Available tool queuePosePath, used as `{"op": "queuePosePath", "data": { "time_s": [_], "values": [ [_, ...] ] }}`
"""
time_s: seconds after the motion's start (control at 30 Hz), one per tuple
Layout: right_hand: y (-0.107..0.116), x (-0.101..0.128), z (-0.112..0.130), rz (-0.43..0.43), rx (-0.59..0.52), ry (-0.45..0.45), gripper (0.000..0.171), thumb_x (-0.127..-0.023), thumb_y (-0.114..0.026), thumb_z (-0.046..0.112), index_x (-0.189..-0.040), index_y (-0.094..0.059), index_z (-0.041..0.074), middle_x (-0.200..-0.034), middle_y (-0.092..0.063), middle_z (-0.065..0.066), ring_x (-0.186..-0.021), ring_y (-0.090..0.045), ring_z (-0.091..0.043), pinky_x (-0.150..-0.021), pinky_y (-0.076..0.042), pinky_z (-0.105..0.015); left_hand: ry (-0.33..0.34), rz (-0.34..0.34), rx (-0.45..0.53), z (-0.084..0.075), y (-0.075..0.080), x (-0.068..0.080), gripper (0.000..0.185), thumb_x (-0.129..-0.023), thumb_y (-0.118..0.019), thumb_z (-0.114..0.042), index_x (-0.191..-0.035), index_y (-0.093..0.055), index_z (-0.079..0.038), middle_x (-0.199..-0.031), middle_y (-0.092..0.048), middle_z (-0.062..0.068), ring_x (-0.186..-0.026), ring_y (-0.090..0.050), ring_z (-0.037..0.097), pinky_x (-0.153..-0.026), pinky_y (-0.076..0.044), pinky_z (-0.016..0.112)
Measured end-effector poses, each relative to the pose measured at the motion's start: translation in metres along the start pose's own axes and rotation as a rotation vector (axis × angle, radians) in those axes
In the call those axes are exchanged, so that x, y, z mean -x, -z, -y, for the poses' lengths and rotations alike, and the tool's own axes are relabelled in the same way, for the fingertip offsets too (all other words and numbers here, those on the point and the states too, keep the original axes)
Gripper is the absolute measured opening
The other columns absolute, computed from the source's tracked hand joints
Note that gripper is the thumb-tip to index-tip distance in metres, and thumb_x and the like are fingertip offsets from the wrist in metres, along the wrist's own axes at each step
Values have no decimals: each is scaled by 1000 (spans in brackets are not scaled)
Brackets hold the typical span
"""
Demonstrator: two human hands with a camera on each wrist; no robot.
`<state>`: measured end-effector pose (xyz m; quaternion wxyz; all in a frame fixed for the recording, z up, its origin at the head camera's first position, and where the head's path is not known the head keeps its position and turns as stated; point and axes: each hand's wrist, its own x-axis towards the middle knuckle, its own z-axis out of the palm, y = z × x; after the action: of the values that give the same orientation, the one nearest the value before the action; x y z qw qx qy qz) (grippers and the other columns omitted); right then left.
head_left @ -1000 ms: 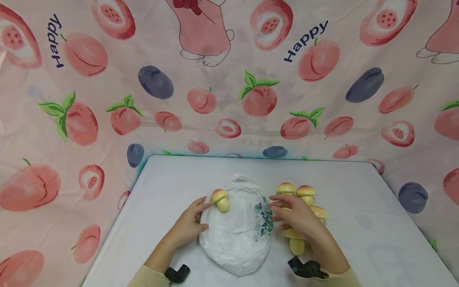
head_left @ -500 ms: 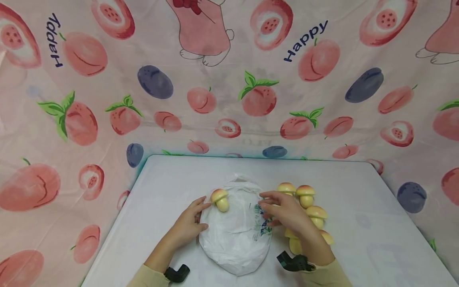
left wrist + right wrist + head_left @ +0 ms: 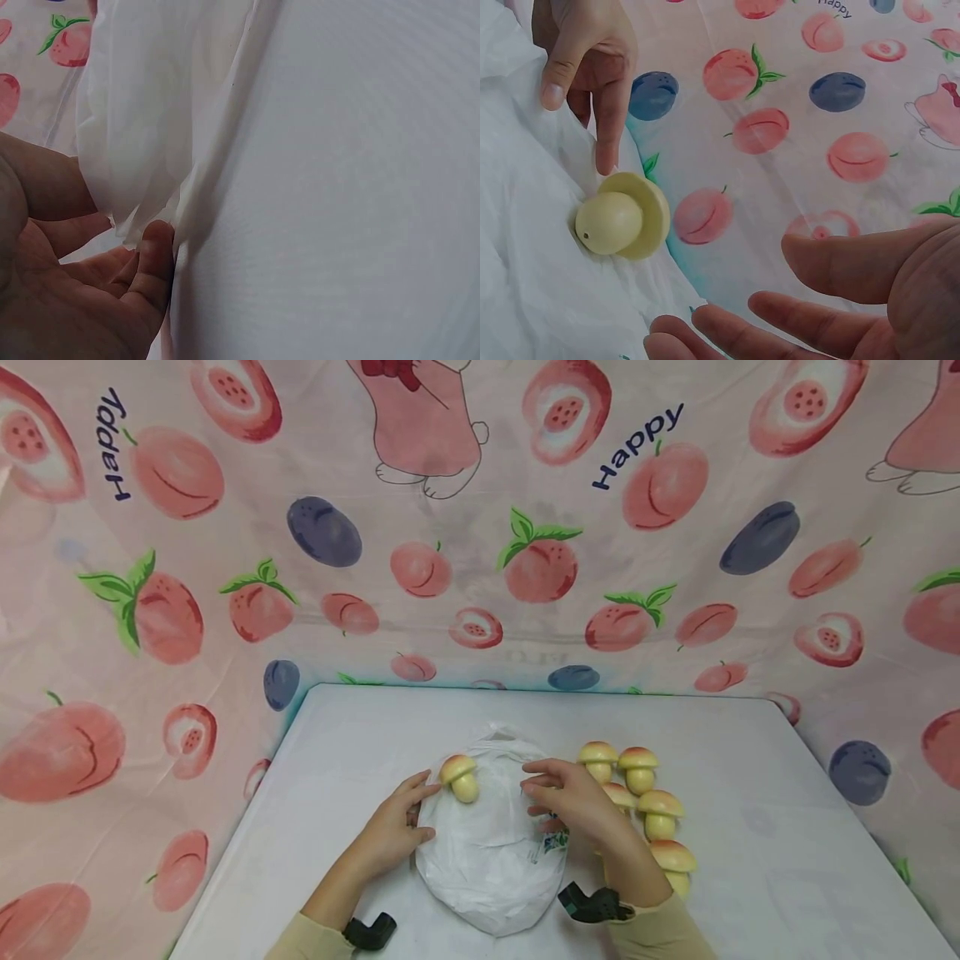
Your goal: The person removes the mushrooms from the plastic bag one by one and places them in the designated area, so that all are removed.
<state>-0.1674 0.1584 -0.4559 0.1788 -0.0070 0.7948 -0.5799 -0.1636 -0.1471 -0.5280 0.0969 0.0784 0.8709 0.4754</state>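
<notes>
A white plastic bag (image 3: 491, 868) with a blue-green print lies bulging in the middle of the table, and a toy mushroom (image 3: 465, 789) with a yellow stem and reddish-yellow cap rests on its upper left. My left hand (image 3: 392, 822) rests against the bag's left side, index fingertip at the mushroom's cap and thumb lower down. In the left wrist view the thumb and fingers (image 3: 154, 259) touch the bag's lower folds. My right hand (image 3: 581, 802) hovers over the bag's right side, fingers spread and nothing between them. The right wrist view shows the mushroom (image 3: 622, 217) beyond that hand.
Several more toy mushrooms (image 3: 662, 814) stand in rows on the white table (image 3: 780, 860) right of the bag, partly hidden by my right forearm. A fruit-patterned cloth (image 3: 450, 543) hangs behind the table. Black wrist mounts (image 3: 596, 903) sit at both sleeves.
My right hand has moved left, from the bag's right edge to above its right part, uncovering some of the mushrooms. The left hand, bag and mushroom on it have stayed in place.
</notes>
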Motion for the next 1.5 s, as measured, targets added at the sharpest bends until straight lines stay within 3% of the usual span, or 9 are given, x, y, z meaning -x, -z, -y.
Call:
{"op": "queuePosePath", "data": {
  "time_s": [0.17, 0.8, 1.5],
  "values": [
    [-9, -8, 1, -25, -5, -2, 47, -106, -69, 21, -147, -61, 1, -135, -72, -23, -95, -79, -29, -70, -66, -39, 2, 3, 4, -1, 1, 1, 66, -86, -81, 7, -148, -65, -9, -174, -38, 7, -114, -67, 23, -98, -57, 43],
    [-40, -37, -8, -76, -108, 10, 43, -104, -70, 18, -144, -64, 4, -129, -74, -24, -97, -79, -37, -66, -64, -37, 6, -2, 19, -2, 1, 2, 66, -86, -81, 8, -148, -65, -9, -174, -38, 8, -115, -67, 25, -101, -57, 48],
    [-60, -70, -17, -112, -111, -20, 48, -101, -75, 21, -145, -63, 5, -129, -75, -19, -89, -79, -28, -64, -65, -39, 7, 0, 9, -2, 0, -1, 66, -86, -81, 6, -148, -65, -10, -174, -39, 6, -109, -64, 19, -94, -55, 34]
  ]
}}
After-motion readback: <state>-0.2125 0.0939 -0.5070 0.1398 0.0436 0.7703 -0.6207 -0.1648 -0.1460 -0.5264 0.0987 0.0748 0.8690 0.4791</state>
